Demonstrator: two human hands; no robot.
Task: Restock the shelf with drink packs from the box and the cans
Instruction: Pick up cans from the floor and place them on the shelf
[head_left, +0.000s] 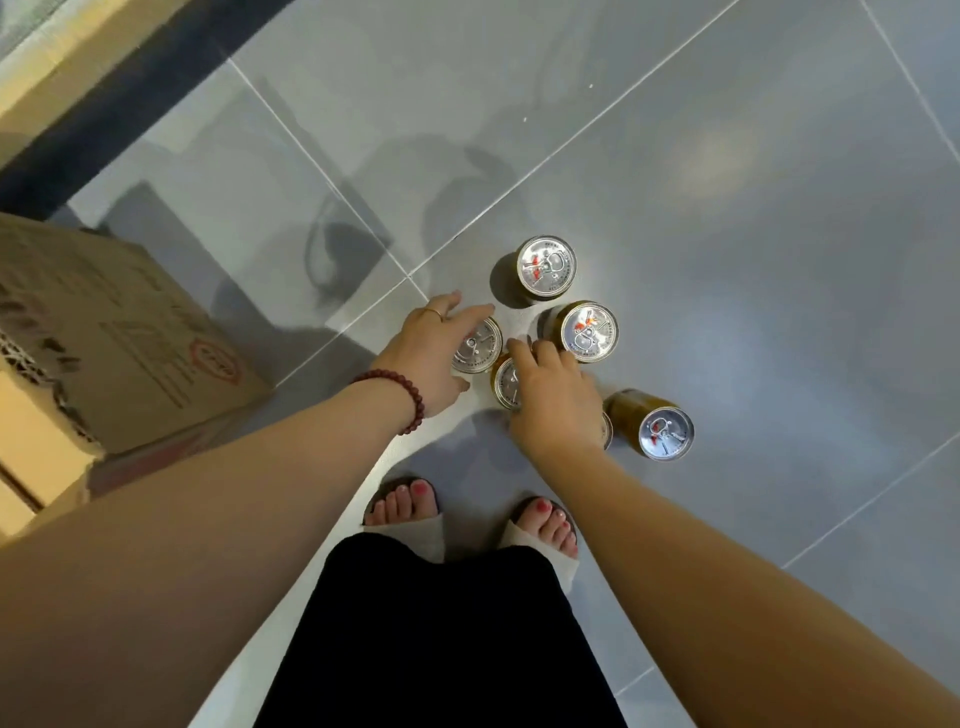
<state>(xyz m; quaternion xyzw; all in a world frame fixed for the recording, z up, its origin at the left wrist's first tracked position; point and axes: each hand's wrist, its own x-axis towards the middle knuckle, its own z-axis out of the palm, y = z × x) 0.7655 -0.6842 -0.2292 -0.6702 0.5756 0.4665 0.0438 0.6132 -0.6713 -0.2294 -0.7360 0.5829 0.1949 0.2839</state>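
Shiny metal cans (546, 266), glossy tiled floor (727, 208), matt cardboard box (130, 332)

hidden: two cans (506, 382) partly under hands | cardboard box (104, 338) cut by left edge

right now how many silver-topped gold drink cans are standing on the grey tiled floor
6, counting one nearly hidden. Farthest can; one right of the hands; one under the left hand; one under the right hand; rightmost can; a sliver behind the right wrist.
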